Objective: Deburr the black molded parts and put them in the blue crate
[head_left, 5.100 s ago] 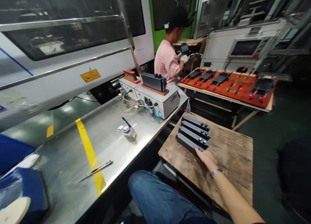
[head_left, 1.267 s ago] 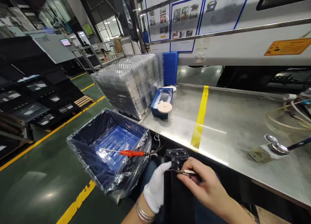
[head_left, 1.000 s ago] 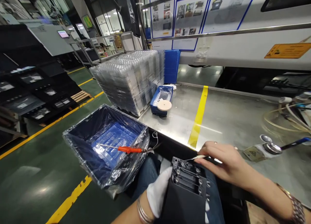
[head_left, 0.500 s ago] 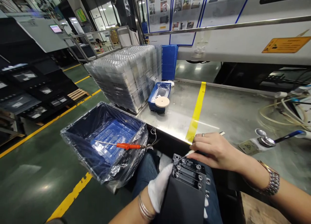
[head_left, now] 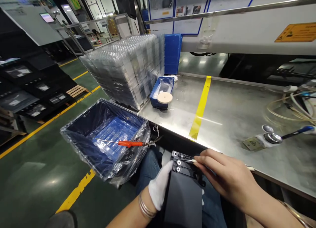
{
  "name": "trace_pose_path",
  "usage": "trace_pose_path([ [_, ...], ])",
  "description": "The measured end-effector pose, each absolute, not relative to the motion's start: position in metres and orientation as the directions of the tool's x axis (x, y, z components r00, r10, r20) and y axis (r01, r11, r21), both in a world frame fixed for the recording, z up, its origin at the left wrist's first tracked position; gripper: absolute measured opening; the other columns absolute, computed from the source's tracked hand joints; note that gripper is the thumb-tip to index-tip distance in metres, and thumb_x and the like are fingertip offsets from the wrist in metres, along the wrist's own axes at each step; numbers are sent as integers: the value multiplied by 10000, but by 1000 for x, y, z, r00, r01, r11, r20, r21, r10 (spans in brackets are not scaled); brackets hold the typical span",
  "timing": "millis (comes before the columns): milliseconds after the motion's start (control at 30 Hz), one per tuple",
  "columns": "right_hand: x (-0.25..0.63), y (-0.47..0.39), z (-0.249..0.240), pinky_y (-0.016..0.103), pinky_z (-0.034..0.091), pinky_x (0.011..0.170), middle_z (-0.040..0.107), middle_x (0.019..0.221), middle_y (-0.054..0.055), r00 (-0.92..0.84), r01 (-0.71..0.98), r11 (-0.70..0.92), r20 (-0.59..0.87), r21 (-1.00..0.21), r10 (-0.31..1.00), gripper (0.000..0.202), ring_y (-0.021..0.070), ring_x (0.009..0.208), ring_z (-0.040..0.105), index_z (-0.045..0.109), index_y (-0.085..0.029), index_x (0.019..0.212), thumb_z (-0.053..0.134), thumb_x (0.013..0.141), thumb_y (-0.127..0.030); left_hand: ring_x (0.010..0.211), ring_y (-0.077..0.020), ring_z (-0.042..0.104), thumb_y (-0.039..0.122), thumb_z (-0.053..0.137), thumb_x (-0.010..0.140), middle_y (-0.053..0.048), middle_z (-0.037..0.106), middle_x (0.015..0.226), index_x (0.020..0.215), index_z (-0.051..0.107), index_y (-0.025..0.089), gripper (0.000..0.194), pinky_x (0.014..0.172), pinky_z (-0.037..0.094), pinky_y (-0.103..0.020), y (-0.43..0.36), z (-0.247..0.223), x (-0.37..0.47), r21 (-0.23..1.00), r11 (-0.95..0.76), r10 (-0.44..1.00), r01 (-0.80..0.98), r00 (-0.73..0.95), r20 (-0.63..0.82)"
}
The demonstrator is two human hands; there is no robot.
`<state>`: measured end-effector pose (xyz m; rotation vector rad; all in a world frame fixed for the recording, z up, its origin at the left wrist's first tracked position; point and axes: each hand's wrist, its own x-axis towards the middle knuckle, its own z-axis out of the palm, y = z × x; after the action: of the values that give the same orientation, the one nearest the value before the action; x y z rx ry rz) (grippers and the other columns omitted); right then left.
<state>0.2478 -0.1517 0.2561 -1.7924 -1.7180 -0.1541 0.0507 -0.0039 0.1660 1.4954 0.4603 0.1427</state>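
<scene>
Black plastic housing (head_left: 184, 195) sits on our lap, gloved left hand (head_left: 159, 188) wrapped round its side. Our right hand (head_left: 223, 177) has fingers pinched on a thin tool (head_left: 188, 160), tip touching the housing's top end, just off the steel bench (head_left: 229, 116).

gloved left hand (head_left: 159, 187) gripping, bare right hand (head_left: 225, 178) fingers pinched

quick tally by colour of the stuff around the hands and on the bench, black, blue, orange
Black: 1, the black plastic part gripped by the gloved left hand, with the right hand holding a thin tool to it.
Blue: 3, the lined blue bin, the small blue tray, the upright blue crate.
Orange: 1, the orange-handled screwdriver.
Total: 5
</scene>
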Motion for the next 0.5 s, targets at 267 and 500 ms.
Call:
trace_pose_path([
  [267, 234, -167, 248, 169, 553, 609, 671, 860, 38, 236, 815, 101, 487, -570, 841, 192, 119, 724, 685, 646, -210, 1046, 492, 978, -117, 1333, -351, 525, 253, 814, 694, -81, 466, 1541, 1545, 367, 267, 962, 1198, 342, -449, -7, 143, 42, 981, -173, 387, 90, 922, -17],
  [500, 221, -163, 231, 213, 579, 618, 706, 874, 78, 256, 903, 40, 610, -428, 750, 209, 148, 728, 702, 666, -177, 1080, 499, 972, -112, 1274, -329, 567, 133, 799, 665, -78, 638, 1364, 1366, 606, 255, 737, 1171, 364, -446, -10, 162, 52, 980, 199, 440, 26, 891, -113],
])
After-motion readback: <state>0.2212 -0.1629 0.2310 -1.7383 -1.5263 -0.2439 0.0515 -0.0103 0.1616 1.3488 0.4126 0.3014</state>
